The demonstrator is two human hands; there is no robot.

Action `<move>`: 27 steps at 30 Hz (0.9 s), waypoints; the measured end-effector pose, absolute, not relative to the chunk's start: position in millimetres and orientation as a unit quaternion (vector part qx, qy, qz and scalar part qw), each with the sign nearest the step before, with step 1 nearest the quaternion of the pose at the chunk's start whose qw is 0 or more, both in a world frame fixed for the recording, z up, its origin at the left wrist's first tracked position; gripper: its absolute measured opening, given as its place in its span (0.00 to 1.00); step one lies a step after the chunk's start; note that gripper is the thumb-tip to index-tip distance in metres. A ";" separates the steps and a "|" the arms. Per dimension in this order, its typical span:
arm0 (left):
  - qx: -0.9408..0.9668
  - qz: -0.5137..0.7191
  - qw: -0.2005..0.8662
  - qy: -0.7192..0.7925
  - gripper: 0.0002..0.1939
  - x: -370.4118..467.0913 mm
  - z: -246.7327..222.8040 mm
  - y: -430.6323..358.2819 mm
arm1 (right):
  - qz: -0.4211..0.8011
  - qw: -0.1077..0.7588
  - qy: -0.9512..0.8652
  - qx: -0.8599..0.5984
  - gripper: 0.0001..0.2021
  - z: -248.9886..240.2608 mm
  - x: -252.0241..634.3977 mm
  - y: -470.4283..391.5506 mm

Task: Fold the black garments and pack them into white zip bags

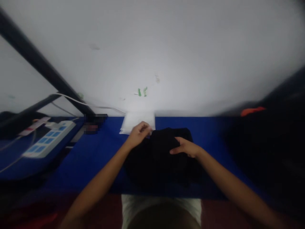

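A black, soft-looking item (164,159), a bag or folded cloth, lies on the blue surface in front of me; the dark picture hides its details. At its far left corner, my left hand (138,135) is closed in a pinch, the fingertips at the item's edge. On the right side my right hand (186,148) grips the same item, its thumb and a finger lying across the black material and the other fingers partly hidden. Just beyond my left hand, a stack of white sheets or packets (138,121) rests against the wall.
A white power strip with blue sockets (50,140) and cables sits at the left. Dark metal bars (35,57) slope along that side. The pale wall (166,63) rises behind the blue surface (95,152). Dark bulk with an orange piece (252,111) stands at the right.
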State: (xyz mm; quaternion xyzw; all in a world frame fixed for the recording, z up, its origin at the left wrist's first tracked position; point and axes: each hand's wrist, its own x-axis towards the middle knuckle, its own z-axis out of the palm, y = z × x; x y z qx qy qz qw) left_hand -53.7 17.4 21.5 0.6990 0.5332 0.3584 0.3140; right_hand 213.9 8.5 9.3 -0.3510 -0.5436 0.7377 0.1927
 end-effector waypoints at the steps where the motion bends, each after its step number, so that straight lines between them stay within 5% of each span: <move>1: 0.730 0.336 0.232 0.548 0.10 -71.0 15.1 27.3 | 0.750 0.205 -0.510 -0.368 0.25 5.9 214.5 6.7; 3: 0.788 0.261 0.105 0.548 0.11 -102.7 3.2 44.1 | 0.764 0.217 -0.463 -0.394 0.25 1.9 219.4 4.9; 7: 0.833 0.142 0.047 0.532 0.11 -136.9 -11.3 61.8 | 0.766 0.191 -0.439 -0.430 0.27 1.9 236.3 3.7; 18: 0.782 0.172 -0.065 0.596 0.16 -113.4 34.4 33.8 | 0.688 0.179 -0.501 -0.493 0.28 16.5 280.7 -8.5; 27: 0.815 0.117 -0.050 0.565 0.16 -51.6 53.3 -17.6 | 0.694 0.333 -0.451 -0.451 0.34 44.2 256.4 -21.4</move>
